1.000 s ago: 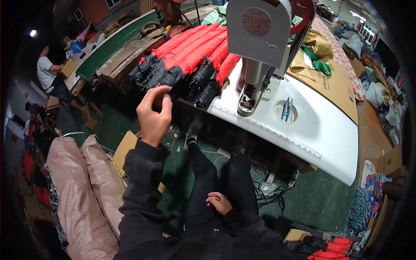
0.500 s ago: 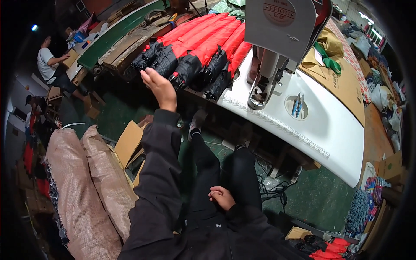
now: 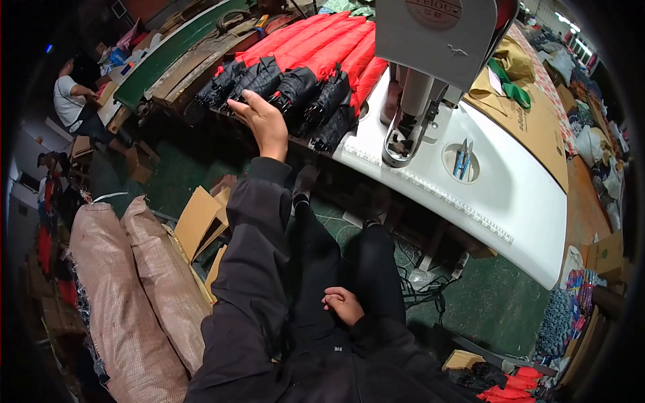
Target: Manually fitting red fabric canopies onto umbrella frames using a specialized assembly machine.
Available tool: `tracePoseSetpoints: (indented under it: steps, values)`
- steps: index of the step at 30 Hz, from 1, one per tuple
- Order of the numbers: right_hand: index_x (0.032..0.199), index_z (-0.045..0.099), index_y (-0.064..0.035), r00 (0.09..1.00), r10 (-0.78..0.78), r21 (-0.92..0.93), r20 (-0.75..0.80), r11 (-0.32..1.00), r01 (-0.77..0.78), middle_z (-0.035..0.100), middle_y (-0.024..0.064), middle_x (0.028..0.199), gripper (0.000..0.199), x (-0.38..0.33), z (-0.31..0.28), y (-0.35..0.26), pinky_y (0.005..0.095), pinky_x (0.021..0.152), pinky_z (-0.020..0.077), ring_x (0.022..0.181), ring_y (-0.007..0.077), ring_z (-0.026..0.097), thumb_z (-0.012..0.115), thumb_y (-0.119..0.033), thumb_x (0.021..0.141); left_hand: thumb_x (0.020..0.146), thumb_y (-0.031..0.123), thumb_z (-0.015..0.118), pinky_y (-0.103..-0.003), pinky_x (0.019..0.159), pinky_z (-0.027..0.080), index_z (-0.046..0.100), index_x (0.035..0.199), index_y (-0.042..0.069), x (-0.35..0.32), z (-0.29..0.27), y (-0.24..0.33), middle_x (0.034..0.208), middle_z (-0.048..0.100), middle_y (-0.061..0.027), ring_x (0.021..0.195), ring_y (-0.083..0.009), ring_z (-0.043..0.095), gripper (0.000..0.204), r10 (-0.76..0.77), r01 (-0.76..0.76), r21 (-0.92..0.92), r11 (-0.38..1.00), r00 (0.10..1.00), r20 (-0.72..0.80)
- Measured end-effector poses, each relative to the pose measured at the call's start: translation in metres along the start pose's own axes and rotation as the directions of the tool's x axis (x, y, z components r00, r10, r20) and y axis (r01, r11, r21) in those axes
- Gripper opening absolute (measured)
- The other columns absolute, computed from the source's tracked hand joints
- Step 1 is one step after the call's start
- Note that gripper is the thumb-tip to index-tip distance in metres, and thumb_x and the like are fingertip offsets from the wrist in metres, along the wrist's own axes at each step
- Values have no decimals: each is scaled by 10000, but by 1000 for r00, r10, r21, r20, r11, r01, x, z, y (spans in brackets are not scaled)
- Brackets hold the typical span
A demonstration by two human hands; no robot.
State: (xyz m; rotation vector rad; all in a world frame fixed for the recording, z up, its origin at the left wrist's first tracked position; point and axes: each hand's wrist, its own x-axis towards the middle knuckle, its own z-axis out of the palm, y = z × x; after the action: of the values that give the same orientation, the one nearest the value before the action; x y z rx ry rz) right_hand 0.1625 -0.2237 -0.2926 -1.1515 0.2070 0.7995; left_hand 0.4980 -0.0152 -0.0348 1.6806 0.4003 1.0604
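A row of red and black folded umbrellas point(image 3: 312, 57) lies side by side at the left of the white sewing machine table point(image 3: 410, 181), black ends toward me. My left hand point(image 3: 265, 127) is raised at these near ends with fingers stretched out and nothing in its grasp; whether the fingertips touch the black fabric I cannot tell. On my thigh rests my right hand point(image 3: 345, 307), its fingers curled in, with nothing visible in them. The grey sewing machine head point(image 3: 430, 40) stands right of the umbrellas.
Blue thread snips point(image 3: 463, 161) lie in a round recess of the table. Cardboard point(image 3: 531, 134) covers its right side. Two woven sacks point(image 3: 124, 295) and cardboard pieces point(image 3: 198, 221) stand to my left. Cables point(image 3: 423, 295) run under the table. A person point(image 3: 74, 101) stands at far left.
My left hand has shifted a little right and up along the umbrella ends, its fingers spreading slightly. The right hand stays on the thigh.
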Motion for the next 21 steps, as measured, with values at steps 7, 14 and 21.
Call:
tracePoseSetpoints:
  steps: [7, 14, 21]
  values:
    - [1278, 567, 58, 1000, -13, -5, 20, 1000, 13, 710, 118, 1050, 306, 0, -3, -2, 287, 852, 563, 904, 153, 682, 599, -94, 1015, 1104, 506, 251, -448, 1288, 20, 2, 1556, -177, 2, 6, -7, 1656, -5, -372, 1577, -419, -20, 856, 25, -27, 19, 999, 998, 64]
    - [1275, 570, 61, 1000, -19, 8, 14, 1000, 19, 708, 118, 1040, 306, 2, -4, 0, 281, 850, 552, 893, 152, 679, 602, -93, 1012, 1128, 419, 320, -399, 1264, 201, 199, 1575, -115, -60, -22, -22, 1647, 240, -302, 1545, -375, 239, 707, 54, -50, -50, 997, 995, 87]
    - [1271, 570, 63, 1000, -1, 13, -28, 1000, 1, 708, 123, 1041, 320, -12, 3, 0, 290, 850, 554, 887, 161, 686, 605, -112, 1005, 1105, 166, 465, -328, 925, 535, 479, 1398, -48, -225, -114, -130, 1286, 639, -190, 1044, -233, 694, 362, -187, 238, -93, 967, 908, 375]
